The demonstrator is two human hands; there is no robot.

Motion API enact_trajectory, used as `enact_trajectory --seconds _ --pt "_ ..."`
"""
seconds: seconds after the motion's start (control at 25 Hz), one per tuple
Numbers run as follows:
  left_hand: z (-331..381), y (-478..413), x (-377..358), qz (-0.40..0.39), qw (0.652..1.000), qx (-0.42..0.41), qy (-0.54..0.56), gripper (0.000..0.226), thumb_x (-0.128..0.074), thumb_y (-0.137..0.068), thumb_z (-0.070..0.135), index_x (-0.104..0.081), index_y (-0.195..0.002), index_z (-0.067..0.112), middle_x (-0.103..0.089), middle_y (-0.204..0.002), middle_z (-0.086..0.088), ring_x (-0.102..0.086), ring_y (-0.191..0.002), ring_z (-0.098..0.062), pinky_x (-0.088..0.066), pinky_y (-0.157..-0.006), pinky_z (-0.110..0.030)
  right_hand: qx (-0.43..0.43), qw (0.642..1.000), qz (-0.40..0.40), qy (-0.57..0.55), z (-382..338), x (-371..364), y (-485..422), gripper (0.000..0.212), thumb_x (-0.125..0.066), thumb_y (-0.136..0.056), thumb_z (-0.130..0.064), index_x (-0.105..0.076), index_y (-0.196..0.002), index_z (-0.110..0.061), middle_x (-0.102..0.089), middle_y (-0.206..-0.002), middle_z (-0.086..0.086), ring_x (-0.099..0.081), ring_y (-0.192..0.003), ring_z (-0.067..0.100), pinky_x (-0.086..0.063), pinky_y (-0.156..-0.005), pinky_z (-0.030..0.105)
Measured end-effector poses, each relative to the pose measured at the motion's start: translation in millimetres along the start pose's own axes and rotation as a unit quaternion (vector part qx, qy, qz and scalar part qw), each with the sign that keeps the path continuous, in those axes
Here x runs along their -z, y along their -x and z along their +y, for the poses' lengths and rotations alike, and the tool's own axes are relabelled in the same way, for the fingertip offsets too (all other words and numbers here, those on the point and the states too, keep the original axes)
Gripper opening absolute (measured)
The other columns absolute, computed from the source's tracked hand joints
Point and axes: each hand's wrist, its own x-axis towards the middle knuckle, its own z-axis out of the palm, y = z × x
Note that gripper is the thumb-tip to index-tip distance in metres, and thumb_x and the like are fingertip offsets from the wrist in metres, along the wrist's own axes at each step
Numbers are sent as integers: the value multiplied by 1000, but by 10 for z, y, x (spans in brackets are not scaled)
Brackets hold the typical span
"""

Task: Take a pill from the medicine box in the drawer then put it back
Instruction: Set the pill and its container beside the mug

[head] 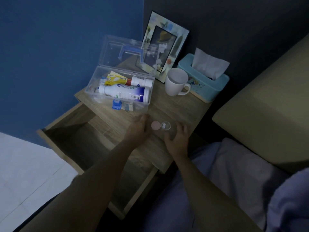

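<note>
A clear plastic medicine box (pixel 93 91) stands on the wooden nightstand (pixel 177 108) with its lid tipped back; white tubes and a yellow packet lie inside. Near the front edge sits a small clear pill jar (pixel 166 126) holding two white pills, and its pink cap (pixel 155 125) lies just to its left. My left hand (pixel 138 129) rests on the tabletop beside the cap, fingers apart, holding nothing. My right hand (pixel 178 137) hovers just right of and below the jar, fingers spread, empty. The drawer (pixel 80 141) below is pulled out and looks empty.
A white mug (pixel 175 82) stands behind the jar, with a blue tissue box (pixel 207 84) to its right and a picture frame (pixel 164 44) leaning on the dark wall. A beige bed edge (pixel 260 106) lies to the right.
</note>
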Motion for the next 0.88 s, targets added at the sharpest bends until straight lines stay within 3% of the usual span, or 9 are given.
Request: enact_trajectory --seconds 0.12,0.28,0.48,0.6,0.72,0.88 --pt "-163 86 -29 -14 996 -15 -86 55 -40 -97 29 -25 -146 7 -27 -155 -16 -21 -144 -26 -18 -117 -36 6 996 84 -32 -110 46 -123 40 -49 -84 -20 -54 -114 5 -52 -118 26 -51 -110 35 -41 -97 38" --pt "-264 129 -107 -51 986 -35 -152 62 -27 -99 41 -9 -150 12 -5 -161 -7 0 -148 -19 -4 -119 -35 -68 979 157 -111 -320 105 -624 30 -44 -94 -14 -55 -113 7 -56 -115 28 -54 -105 36 -35 -85 28" --pt "-292 155 -145 -35 981 -47 -183 61 -23 -99 41 -9 -150 10 -6 -161 -8 -1 -148 -19 -2 -117 -32 -125 955 203 -178 -389 156 -1261 35 -40 -97 -22 -54 -116 5 -57 -123 24 -52 -116 31 -38 -98 33" --pt "-284 159 -138 -37 982 -44 -182 62 -22 -98 42 -7 -150 11 -4 -161 -8 0 -148 -18 -1 -117 -32 -110 945 223 -214 -421 120 -1509 37 -42 -98 -24 -62 -91 6 -65 -101 24 -60 -95 29 -42 -79 32" --pt "-273 173 -124 -43 982 -43 -180 62 -22 -98 43 -7 -150 11 -4 -161 -7 1 -148 -18 2 -116 -31 -106 945 197 -239 -461 67 -1602 45 -36 -100 -29 -51 -61 -12 -60 -75 14 -55 -71 19 -30 -55 29" --pt "-262 168 -121 -46 982 -41 -180 63 -22 -98 43 -7 -150 12 -3 -161 -7 1 -148 -18 3 -114 -30 -113 934 198 -274 -485 8 -1659 43 -37 -100 -28 -60 -80 1 -58 -77 8 -53 -74 16 -34 -51 20"
